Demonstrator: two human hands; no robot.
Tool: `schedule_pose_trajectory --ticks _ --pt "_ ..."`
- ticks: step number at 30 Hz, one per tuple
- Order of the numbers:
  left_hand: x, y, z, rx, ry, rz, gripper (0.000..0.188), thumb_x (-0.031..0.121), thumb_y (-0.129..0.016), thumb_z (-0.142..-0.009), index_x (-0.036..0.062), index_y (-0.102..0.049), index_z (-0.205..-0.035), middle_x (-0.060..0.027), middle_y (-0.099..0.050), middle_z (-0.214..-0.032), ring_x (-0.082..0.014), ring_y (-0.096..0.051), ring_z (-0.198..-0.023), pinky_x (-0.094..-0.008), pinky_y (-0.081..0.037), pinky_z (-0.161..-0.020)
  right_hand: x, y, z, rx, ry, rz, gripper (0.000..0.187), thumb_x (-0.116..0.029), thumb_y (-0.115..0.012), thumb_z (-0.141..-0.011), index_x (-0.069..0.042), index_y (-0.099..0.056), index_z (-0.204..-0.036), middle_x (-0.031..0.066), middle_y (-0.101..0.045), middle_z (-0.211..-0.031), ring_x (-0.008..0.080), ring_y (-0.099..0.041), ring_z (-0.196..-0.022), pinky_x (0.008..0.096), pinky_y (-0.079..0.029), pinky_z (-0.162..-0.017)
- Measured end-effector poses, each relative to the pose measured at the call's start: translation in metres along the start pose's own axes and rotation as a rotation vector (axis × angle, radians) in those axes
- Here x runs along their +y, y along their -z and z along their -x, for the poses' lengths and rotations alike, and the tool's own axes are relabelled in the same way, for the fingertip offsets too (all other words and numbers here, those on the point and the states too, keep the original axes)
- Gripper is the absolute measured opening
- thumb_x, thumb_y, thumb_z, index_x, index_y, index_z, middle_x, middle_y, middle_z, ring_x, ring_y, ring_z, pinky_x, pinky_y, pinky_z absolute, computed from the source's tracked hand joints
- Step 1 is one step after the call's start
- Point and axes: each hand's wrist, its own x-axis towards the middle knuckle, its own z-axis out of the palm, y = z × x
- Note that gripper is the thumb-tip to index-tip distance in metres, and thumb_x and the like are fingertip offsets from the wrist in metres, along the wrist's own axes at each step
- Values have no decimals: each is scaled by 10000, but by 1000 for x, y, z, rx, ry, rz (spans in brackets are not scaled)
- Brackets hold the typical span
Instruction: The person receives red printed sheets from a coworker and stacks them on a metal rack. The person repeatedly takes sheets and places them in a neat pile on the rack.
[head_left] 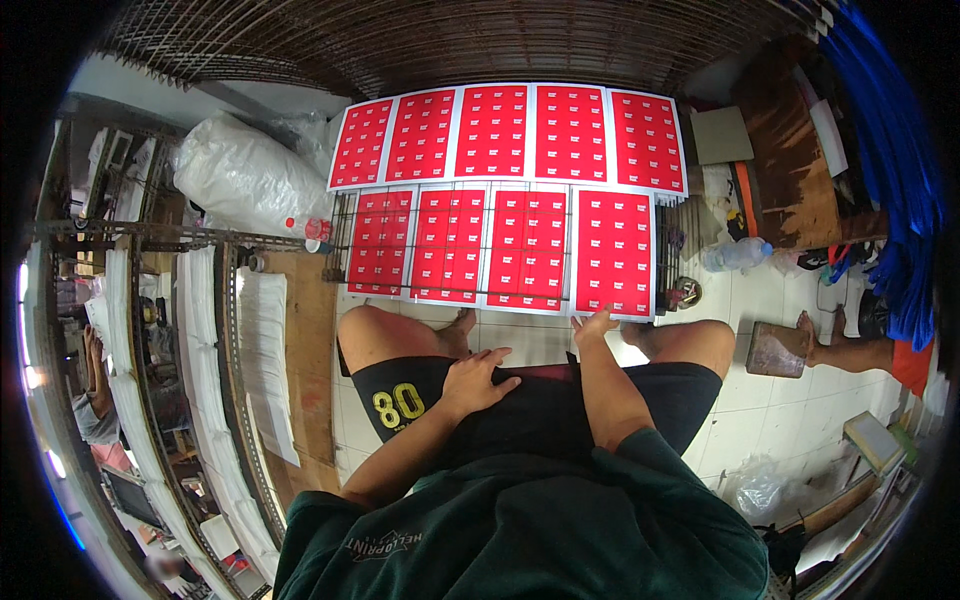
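My right hand is closed on the lower edge of a red printed sheet with a white border and small white marks. That sheet lies over the wires of a drying rack. To its left, three similar sheets, such as this red sheet, show beneath the rack's wires. Farther back, a row of several more red sheets lies side by side across the rack. My left hand rests over my left thigh, fingers apart, holding nothing.
More wire shelves are stacked above the far side. Left stand a plastic-wrapped bundle and metal shelving with white paper stacks. Right, a clear bottle and a small stool sit near another person's leg.
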Motion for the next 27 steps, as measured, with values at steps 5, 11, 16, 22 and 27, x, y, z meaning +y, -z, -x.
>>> schedule_pose_trajectory --ticks 5,11,16,22,27 --pt "-1 -1 -1 22 -20 -23 532 428 -596 -756 121 -487 -1176 -106 -602 -998 -293 -584 -922 -384 -468 -801 2 0 -10 16 -38 14 681 -471 -373 -885 -327 103 -1351 92 -172 -1424 358 -315 -1235 554 -351 -912" --pt "-1 -1 -3 5 -9 13 533 420 -611 -761 115 -480 -1177 -102 -604 -994 -280 -571 -962 -399 -450 -815 2 -2 -4 3 -55 22 702 -499 -354 -880 -311 131 -1352 98 -146 -1433 371 -289 -1247 571 -325 -922" --pt "-1 -2 -3 -5 3 2 538 428 -616 -753 131 -478 -1179 -99 -599 -997 -275 -579 -946 -401 -453 -813 1 -4 1 2 -58 24 721 -522 -338 -876 -299 154 -1353 104 -123 -1440 381 -268 -1256 586 -303 -931" --pt "1 -3 -3 13 8 7 542 435 -605 -750 142 -478 -1189 -104 -603 -1004 -281 -584 -937 -392 -464 -801 -1 -2 -3 119 -88 86 768 -549 -357 -859 -263 145 -1365 107 -120 -1442 368 -253 -1268 588 -295 -930" --pt "1 -6 -8 -8 10 31 562 447 -598 -748 155 -469 -1211 -103 -606 -1015 -286 -581 -952 -393 -461 -808 -25 -17 48 101 75 271 721 -494 -425 -864 -200 -29 -1389 110 -150 -1430 313 -289 -1243 563 -329 -886"
